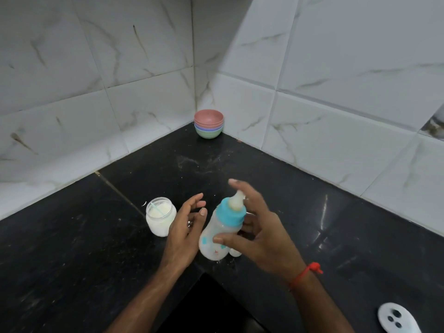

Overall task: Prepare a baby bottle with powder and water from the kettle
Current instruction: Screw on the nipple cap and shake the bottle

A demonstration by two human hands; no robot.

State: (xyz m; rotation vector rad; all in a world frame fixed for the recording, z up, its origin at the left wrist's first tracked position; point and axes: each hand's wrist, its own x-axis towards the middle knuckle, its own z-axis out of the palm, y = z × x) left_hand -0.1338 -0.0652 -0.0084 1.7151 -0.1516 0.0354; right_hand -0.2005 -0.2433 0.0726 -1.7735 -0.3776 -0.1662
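Above the near edge of the black counter (72,248), the right hand (259,227) held the baby bottle (217,233) tilted, thumb across its belly and fingers curled behind the neck and teat, probably to shake or check the mix. Its body was cloudy clear plastic with small prints, a blue collar and a pale teat on top, so it looked capped. Just left of it the left hand (186,227) hovered with fingers loosely spread, holding nothing, perhaps ready to steady it. An open jar (160,216) of white powder stood beside that hand, within easy reach
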